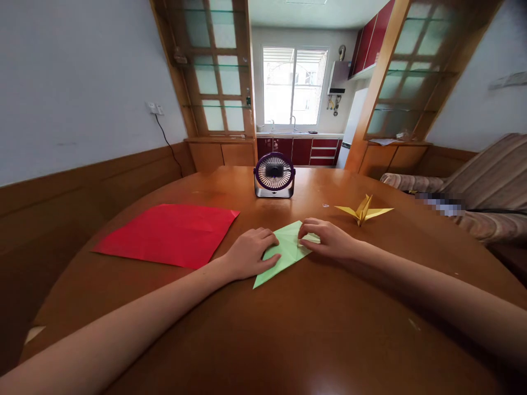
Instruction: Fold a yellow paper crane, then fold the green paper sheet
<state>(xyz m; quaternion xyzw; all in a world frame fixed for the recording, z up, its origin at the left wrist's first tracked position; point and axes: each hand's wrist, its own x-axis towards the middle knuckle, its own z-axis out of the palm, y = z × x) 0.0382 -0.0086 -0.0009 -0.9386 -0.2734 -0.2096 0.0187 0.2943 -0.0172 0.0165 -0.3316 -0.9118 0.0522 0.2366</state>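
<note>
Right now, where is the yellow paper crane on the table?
In the head view, the yellow paper crane stands on the wooden table, just beyond the right hand and to the right of the small fan.

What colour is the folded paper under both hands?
Light green paper, clearest in the head view.

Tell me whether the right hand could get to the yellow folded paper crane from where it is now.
Probably yes: the right hand rests on the green folded paper, and only bare wooden table lies between it and the yellow paper crane.
</note>
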